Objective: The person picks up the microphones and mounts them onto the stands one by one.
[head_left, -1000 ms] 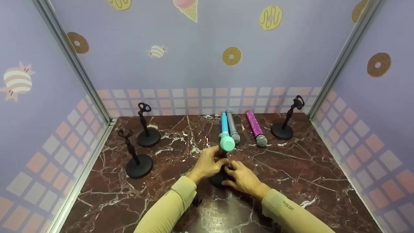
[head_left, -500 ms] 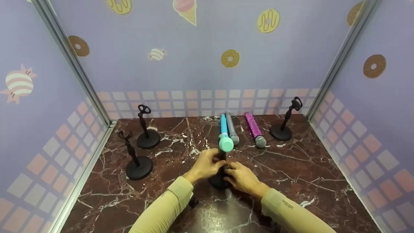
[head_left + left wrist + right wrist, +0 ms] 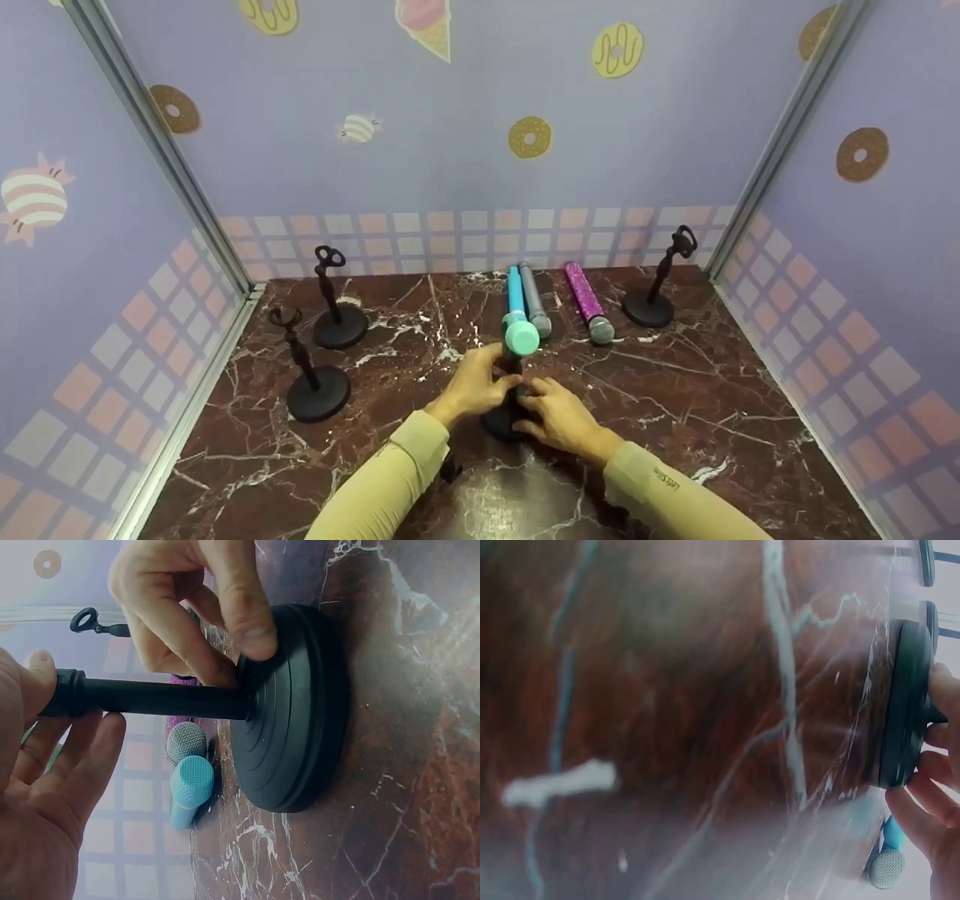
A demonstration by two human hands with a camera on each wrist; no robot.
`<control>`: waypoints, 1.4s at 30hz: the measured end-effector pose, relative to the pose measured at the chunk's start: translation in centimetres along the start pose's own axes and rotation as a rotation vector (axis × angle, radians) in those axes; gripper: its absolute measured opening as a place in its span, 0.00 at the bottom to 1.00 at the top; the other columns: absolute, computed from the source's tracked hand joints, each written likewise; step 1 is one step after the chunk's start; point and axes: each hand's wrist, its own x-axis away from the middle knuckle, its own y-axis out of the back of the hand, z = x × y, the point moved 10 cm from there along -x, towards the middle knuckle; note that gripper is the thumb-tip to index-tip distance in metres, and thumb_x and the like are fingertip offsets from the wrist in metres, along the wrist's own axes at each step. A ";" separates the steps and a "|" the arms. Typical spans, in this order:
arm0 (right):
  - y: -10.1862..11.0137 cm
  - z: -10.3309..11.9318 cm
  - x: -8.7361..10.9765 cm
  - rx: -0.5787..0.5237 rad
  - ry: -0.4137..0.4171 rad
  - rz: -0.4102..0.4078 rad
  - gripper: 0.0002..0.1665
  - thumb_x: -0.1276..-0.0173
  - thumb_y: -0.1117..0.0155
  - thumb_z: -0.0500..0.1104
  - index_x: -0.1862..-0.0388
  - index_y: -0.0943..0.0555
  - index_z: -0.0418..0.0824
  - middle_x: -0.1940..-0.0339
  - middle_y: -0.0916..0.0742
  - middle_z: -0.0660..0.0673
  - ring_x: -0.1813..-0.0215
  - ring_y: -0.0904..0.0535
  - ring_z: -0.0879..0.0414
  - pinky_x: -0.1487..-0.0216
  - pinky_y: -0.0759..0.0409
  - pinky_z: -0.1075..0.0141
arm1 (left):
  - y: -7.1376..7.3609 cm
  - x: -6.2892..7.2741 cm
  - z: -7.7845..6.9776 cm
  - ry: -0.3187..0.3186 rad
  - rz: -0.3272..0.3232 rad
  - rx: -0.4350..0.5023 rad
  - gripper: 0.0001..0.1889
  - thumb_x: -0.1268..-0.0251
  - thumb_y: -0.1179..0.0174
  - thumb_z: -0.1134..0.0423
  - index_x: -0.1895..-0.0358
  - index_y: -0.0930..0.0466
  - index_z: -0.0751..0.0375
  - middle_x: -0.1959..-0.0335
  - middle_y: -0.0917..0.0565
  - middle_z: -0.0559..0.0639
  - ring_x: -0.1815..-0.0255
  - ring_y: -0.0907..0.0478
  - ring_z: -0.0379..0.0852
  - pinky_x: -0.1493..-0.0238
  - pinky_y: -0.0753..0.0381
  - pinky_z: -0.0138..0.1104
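A black microphone stand (image 3: 172, 697) with a round base (image 3: 292, 712) is between my hands. My left hand (image 3: 472, 382) grips its pole, with thumb and fingers around the upper part. Low down, my right hand (image 3: 562, 420) holds the base; its thumb lies on top and its curled fingers (image 3: 930, 802) reach the rim. Above the pole, the mint-green head of a microphone (image 3: 522, 337) faces me; the hand hides how it joins the stand. Behind it lie a blue microphone (image 3: 516, 289), a grey microphone (image 3: 534, 300) and a purple glitter microphone (image 3: 585, 296).
Two black stands with round bases, a nearer stand (image 3: 319, 394) and a farther stand (image 3: 340, 326), are at the left. Another stand (image 3: 649, 307) is at the back right. Patterned walls (image 3: 450, 172) enclose the marbled table (image 3: 405, 352) on three sides.
My right thumb drew in toward the fingers, then spread out again along the base. The left hand keeps its hold on the pole, and the view has tilted slightly.
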 end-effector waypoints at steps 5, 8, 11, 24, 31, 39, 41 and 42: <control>-0.3 0.1 0.1 0.005 -0.004 0.055 0.30 0.37 0.15 0.65 0.52 0.08 0.42 0.52 0.13 0.45 0.50 0.17 0.47 0.49 0.10 0.54 | 0.0 0.1 0.1 -0.003 -0.016 0.004 0.10 0.35 0.24 0.73 0.53 0.13 0.69 0.59 0.06 0.62 0.57 0.05 0.57 0.52 0.03 0.42; -0.3 0.2 0.1 0.015 -0.004 0.062 0.31 0.37 0.16 0.65 0.50 0.08 0.42 0.48 0.12 0.44 0.48 0.16 0.46 0.47 0.09 0.54 | 0.0 0.1 0.0 -0.017 -0.031 -0.003 0.11 0.35 0.23 0.72 0.53 0.13 0.68 0.60 0.06 0.62 0.58 0.06 0.56 0.53 0.03 0.47; -0.2 0.1 0.1 0.012 -0.001 0.055 0.32 0.37 0.15 0.65 0.49 0.08 0.41 0.46 0.11 0.42 0.47 0.16 0.46 0.46 0.09 0.54 | 0.1 0.0 -0.1 -0.023 -0.038 -0.018 0.12 0.35 0.22 0.71 0.53 0.14 0.67 0.60 0.06 0.61 0.59 0.06 0.55 0.53 0.04 0.50; -2.3 -1.1 0.2 -0.025 -0.065 0.221 0.56 0.35 0.20 0.74 0.23 0.19 0.36 0.20 0.18 0.35 0.27 0.16 0.38 0.27 0.13 0.47 | 0.2 -0.4 -0.5 -0.022 -0.007 -0.021 0.11 0.34 0.23 0.71 0.53 0.14 0.68 0.59 0.06 0.63 0.57 0.06 0.60 0.49 0.05 0.57; -2.6 -1.0 0.4 -0.011 -0.061 0.207 0.58 0.33 0.23 0.75 0.22 0.20 0.33 0.21 0.18 0.32 0.29 0.17 0.36 0.27 0.14 0.46 | 0.2 0.0 -0.4 -0.003 0.015 0.017 0.08 0.30 0.25 0.71 0.52 0.11 0.70 0.56 0.05 0.63 0.55 0.05 0.60 0.50 0.04 0.48; -2.6 -0.9 0.2 -0.012 -0.056 0.190 0.57 0.34 0.22 0.74 0.23 0.20 0.33 0.22 0.17 0.31 0.29 0.17 0.35 0.27 0.14 0.46 | 0.3 -0.3 0.1 0.037 -0.016 0.032 0.08 0.33 0.23 0.72 0.54 0.11 0.67 0.59 0.05 0.61 0.56 0.05 0.56 0.50 0.04 0.46; -2.5 -0.9 0.2 -0.009 -0.054 0.183 0.57 0.35 0.22 0.74 0.24 0.19 0.34 0.22 0.17 0.32 0.30 0.17 0.35 0.27 0.14 0.46 | 0.3 -0.3 0.2 0.032 -0.036 0.021 0.10 0.35 0.22 0.71 0.54 0.11 0.66 0.59 0.05 0.60 0.57 0.05 0.55 0.50 0.04 0.49; -2.5 -0.8 0.2 -0.011 -0.054 0.180 0.56 0.35 0.22 0.74 0.24 0.19 0.34 0.22 0.17 0.33 0.30 0.16 0.36 0.28 0.13 0.46 | 0.3 -0.3 0.2 0.027 -0.048 0.009 0.11 0.35 0.21 0.69 0.54 0.12 0.65 0.60 0.05 0.59 0.57 0.05 0.55 0.50 0.04 0.50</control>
